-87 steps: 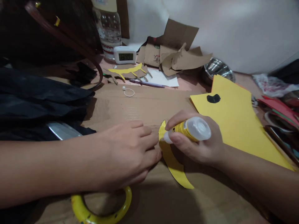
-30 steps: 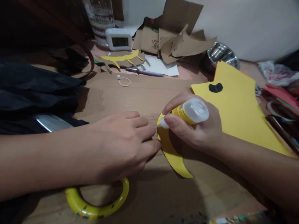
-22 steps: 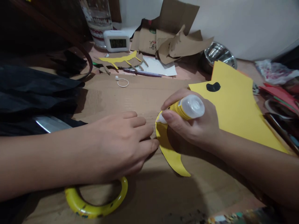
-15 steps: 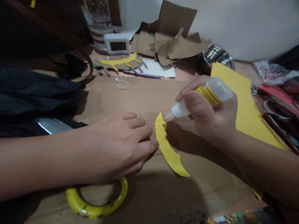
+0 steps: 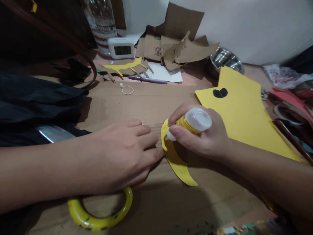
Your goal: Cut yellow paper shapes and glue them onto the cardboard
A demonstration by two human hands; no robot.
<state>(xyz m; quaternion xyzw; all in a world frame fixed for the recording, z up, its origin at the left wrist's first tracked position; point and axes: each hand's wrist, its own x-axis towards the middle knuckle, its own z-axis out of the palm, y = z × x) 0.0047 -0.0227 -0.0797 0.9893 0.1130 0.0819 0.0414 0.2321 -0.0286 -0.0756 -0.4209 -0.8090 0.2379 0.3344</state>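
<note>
Inside the desk's near edge: right hand gripping clear, yellow-labelled plastic bottle; hard squeeze could flood yellow paper crescent. Left hand's grip: can't tell.

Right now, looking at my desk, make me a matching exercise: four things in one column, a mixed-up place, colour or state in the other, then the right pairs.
1. Squeeze bottle
2. Paper strip
3. Clock
4. Bowl

A. White with a dark display
B. Shiny silver
C. Held in the right hand
D. Yellow and curved

Pairs: 1-C, 2-D, 3-A, 4-B
</note>
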